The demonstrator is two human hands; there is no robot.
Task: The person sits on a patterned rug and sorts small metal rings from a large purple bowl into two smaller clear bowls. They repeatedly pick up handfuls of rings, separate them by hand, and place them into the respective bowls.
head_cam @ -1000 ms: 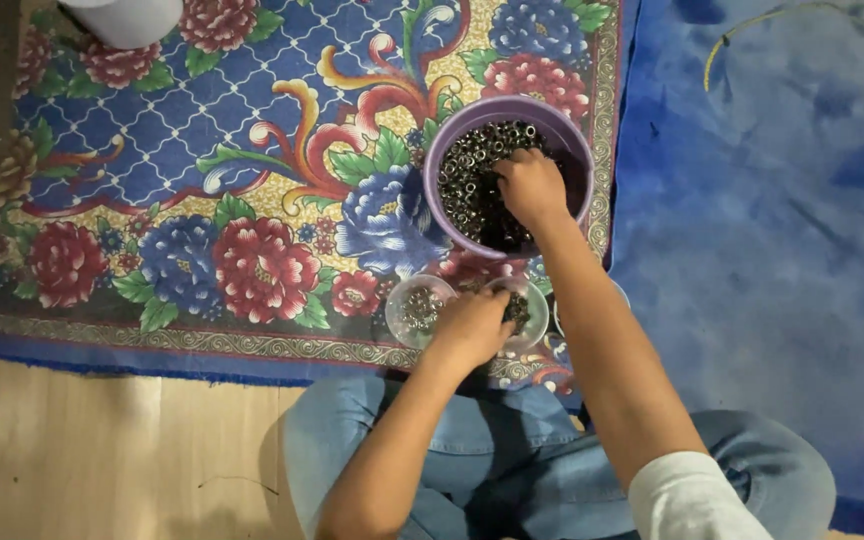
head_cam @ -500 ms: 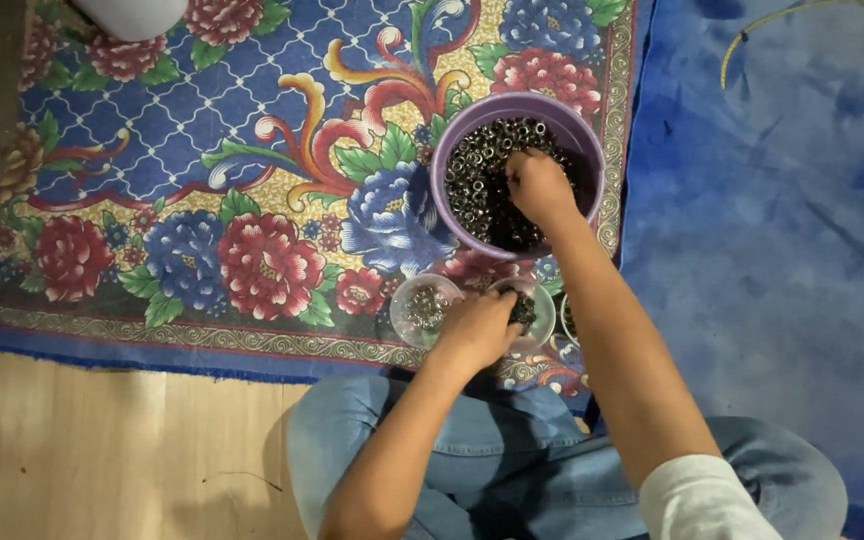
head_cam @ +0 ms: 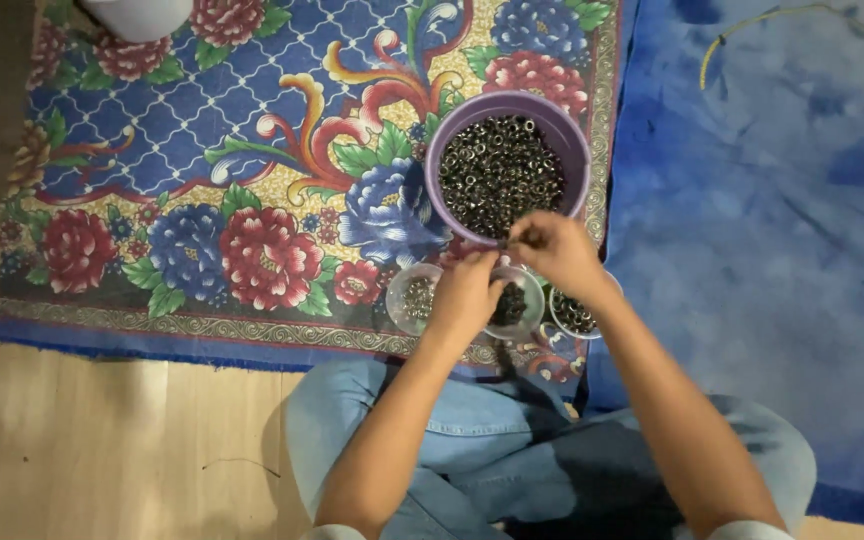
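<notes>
Head view looks straight down at a seated person in blue jeans (head_cam: 472, 440) on a floral rug (head_cam: 252, 200). Near the frame's centre, the left hand (head_cam: 467, 295) and right hand (head_cam: 552, 250) meet just below a purple bowl (head_cam: 572, 140) filled with small dark metal rings (head_cam: 502, 170). Both hands are pinched at the fingertips around something tiny, too small to make out. Under the hands sit three small clear cups: the left cup (head_cam: 410, 298), the middle cup (head_cam: 520, 305) and the right cup (head_cam: 574, 315), each holding some rings. A blue mat (head_cam: 772, 250) fills the right side; wooden floor (head_cam: 102, 450) shows at lower left
</notes>
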